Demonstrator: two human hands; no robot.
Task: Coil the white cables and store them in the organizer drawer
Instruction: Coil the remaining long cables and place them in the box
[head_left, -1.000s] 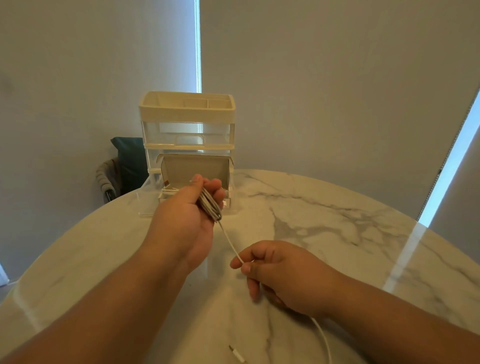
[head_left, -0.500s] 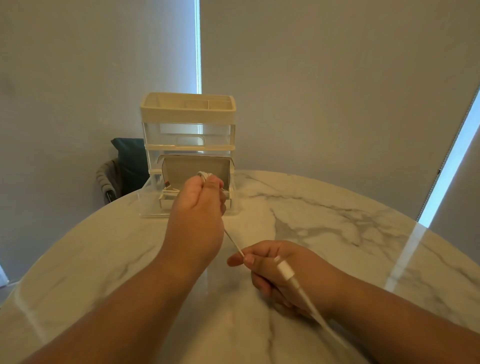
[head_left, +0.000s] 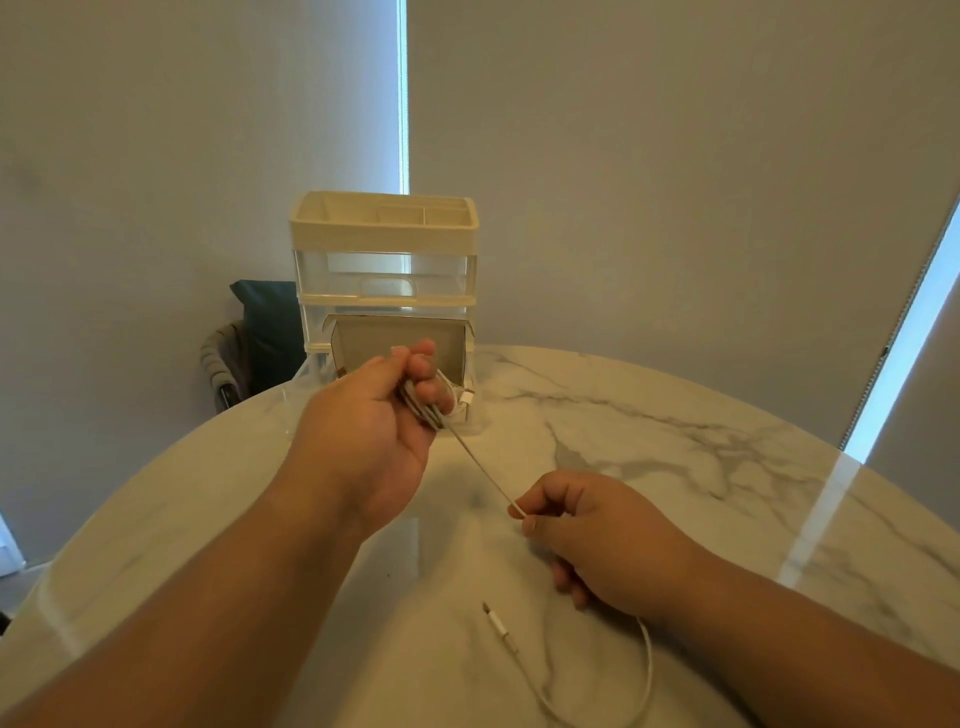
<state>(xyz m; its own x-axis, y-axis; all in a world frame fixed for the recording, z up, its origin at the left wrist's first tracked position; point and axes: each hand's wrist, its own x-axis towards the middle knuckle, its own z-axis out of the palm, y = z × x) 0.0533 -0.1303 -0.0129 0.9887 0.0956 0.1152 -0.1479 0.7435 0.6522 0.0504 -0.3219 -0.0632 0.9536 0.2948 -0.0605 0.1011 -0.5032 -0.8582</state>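
Note:
My left hand (head_left: 374, 436) grips a bundle of white cable loops (head_left: 423, 410) in front of the organizer. From the bundle a taut strand of the cable (head_left: 480, 467) runs down to my right hand (head_left: 597, 540), which pinches it between thumb and forefinger. The slack tail curves under my right wrist and ends in a white plug (head_left: 500, 626) lying on the table. The organizer (head_left: 384, 244) is cream and clear plastic; its bottom drawer (head_left: 470, 410) is pulled open, and another white cable end lies inside it.
A round white marble table (head_left: 675, 441) carries everything; the organizer stands at its far edge. Behind the table on the left a dark chair with a cushion (head_left: 265, 332) stands. Grey blinds cover the windows behind.
My left hand has turned, showing the coiled loops again. My right hand slid along the cable, and the plug that was swinging over my right hand now lies on the table.

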